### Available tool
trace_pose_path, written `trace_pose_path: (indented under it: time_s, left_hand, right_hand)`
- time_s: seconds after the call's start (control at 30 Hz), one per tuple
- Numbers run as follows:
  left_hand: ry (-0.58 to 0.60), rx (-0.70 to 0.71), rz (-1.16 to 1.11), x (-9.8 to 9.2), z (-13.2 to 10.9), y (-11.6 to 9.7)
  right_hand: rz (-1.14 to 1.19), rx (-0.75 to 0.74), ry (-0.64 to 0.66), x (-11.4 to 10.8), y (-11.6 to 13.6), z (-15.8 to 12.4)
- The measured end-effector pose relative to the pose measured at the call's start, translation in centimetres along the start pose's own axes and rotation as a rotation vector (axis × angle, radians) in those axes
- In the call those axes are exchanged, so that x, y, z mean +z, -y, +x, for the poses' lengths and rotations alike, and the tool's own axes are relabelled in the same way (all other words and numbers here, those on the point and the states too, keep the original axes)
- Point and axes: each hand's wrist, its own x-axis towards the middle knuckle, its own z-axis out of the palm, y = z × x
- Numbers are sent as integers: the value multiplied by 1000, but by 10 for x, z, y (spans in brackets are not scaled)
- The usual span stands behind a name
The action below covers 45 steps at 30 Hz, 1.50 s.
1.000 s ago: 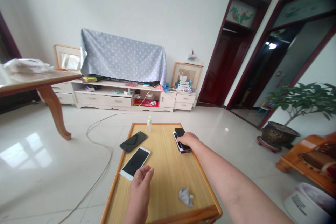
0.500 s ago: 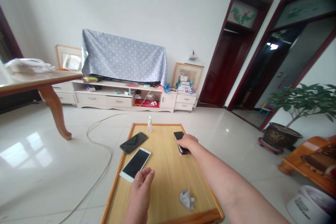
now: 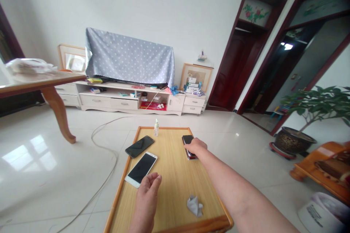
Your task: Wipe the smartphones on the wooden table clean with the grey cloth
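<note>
On a small wooden table [image 3: 169, 189], a black phone [image 3: 140, 146] lies at the far left, with a white phone [image 3: 142, 169] nearer to me. My left hand [image 3: 149, 189] is over the white phone's near corner, its fingers curled together; whatever they pinch, if anything, is too small to make out. At the table's right edge my right hand [image 3: 197, 146] grips a stack of dark phones [image 3: 187, 139], partly covering it. A crumpled grey cloth [image 3: 194, 205] lies near the front right. A small clear spray bottle [image 3: 156, 128] stands upright at the far edge.
A cable [image 3: 116, 156] runs over the floor left of the small table. A larger table [image 3: 58, 113] stands further left. Behind is a white TV cabinet [image 3: 109, 103]. To the right are a potted plant [image 3: 294, 142], a wooden chair [image 3: 322, 160] and a white bucket [image 3: 319, 213].
The view has shifted slightly. In my right hand's grip, the top phone of the stack sits more squarely over those under it. My left hand has barely moved.
</note>
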Motion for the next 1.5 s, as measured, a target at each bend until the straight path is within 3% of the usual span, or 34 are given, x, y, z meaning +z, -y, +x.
trace_pose_path:
  time_s: [0.53,0.73,0.9,1.03,1.17,1.27,1.5]
  left_hand:
    - [-16,22,-1,-1,6,7]
    - [-72,185,152,-8,23,24]
    - [-269,445,646,-27,30,22]
    - [-423,456,1023,-40,33,19]
    - [-376,402,1167,-50,41,25]
    - [-346,334,1210,-56,46,26]
    - [-319,297,1271,-54,42,12]
  right_hand:
    - [16,1,-55,2,-4,-5]
    - [66,-68,-202,-10,-5,-23]
    - [160,-226,-269,-9,-5,-55]
    - [227,-333,-186,11,-14,-92]
    - [282,-419,-60,40,-39,-137]
    - [295,-457,-52,56,-64,-170]
    - [238,-472,-7,55,-100,-221]
